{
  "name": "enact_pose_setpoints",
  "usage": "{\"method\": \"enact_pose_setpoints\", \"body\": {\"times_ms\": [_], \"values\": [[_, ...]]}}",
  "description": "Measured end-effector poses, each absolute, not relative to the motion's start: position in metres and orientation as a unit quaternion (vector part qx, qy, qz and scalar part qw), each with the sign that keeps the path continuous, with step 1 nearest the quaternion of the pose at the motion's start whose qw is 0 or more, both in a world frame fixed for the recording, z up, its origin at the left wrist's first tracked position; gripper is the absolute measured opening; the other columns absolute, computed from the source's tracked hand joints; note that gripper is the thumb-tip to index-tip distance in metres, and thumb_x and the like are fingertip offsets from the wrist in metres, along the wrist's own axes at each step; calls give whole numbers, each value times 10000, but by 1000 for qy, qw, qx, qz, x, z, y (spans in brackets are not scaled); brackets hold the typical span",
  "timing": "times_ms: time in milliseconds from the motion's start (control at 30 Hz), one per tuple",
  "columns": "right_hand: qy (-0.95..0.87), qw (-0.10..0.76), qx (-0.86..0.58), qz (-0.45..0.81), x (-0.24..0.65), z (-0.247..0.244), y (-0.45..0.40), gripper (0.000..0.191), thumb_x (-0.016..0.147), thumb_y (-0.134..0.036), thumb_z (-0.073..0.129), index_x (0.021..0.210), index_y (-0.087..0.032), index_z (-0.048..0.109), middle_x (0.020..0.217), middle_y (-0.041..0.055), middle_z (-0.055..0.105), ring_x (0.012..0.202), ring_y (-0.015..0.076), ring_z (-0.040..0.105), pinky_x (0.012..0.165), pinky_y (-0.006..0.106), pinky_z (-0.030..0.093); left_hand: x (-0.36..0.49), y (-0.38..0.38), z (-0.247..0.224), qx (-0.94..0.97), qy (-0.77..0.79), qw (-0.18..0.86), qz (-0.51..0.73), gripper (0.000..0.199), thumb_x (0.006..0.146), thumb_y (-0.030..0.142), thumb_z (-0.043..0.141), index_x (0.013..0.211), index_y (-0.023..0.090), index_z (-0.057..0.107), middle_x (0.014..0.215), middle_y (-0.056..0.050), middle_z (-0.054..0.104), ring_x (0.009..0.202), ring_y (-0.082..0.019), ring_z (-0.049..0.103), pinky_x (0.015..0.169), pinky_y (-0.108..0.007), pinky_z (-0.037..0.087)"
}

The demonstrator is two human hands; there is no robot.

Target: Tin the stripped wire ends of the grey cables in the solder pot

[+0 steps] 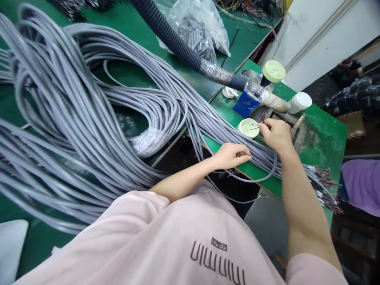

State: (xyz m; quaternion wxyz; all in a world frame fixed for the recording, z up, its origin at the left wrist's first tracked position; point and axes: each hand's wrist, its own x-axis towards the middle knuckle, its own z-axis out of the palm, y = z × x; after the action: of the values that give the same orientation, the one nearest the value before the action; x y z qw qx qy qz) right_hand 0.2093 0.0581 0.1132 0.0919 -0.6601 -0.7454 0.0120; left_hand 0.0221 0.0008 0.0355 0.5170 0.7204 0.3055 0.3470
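Observation:
My right hand (276, 134) pinches the stripped end of a grey cable. Its thin dark wire tips (254, 127) point left over a small pale-green cup (248, 128); whether they touch what is inside cannot be told. From below that hand, one grey cable (255, 180) loops down and back to the left. My left hand (233, 155) lies over the long bundle of grey cables (204, 114), its fingers curled toward the thumb. Anything inside those fingers is hidden. Red and black wire ends (329, 186) fan out at the bundle's right end.
A ribbed black hose (169, 33) reaches across to a blue box (246, 103). Nearby stand a white-lidded jar (300, 102) and a pale-green lid (273, 71). Large cable coils (59, 99) cover the left table. A plastic bag (196, 31) lies behind. A purple sleeve (362, 184) shows right.

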Motion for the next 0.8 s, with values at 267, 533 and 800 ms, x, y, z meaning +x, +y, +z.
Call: {"method": "enact_pose_setpoints", "body": {"times_ms": [267, 533, 800], "values": [[-752, -77, -654, -27, 196, 102, 75, 274, 881, -329, 522, 855, -147, 725, 844, 158, 736, 736, 270, 638, 607, 330, 301, 21, 2, 33, 702, 291, 538, 365, 267, 862, 414, 613, 846, 165, 710, 651, 4, 635, 582, -89, 516, 581, -196, 354], [-744, -106, -660, -9, 195, 104, 78, 293, 890, -341, 490, 894, -161, 721, 877, 149, 735, 794, 280, 648, 636, 324, 337, 19, 3, 36, 700, 294, 549, 350, 254, 865, 395, 616, 870, 154, 698, 676, 11, 642, 603, -74, 519, 593, -177, 361], [-676, 93, -730, 22, 273, 124, 72, 366, 814, -349, 594, 518, -203, 435, 494, -27, 373, 535, 121, 360, 573, 310, 241, 14, 10, 41, 655, 256, 631, 327, 258, 834, 385, 649, 852, 128, 676, 667, 11, 623, 593, -69, 515, 583, -175, 390]]}}
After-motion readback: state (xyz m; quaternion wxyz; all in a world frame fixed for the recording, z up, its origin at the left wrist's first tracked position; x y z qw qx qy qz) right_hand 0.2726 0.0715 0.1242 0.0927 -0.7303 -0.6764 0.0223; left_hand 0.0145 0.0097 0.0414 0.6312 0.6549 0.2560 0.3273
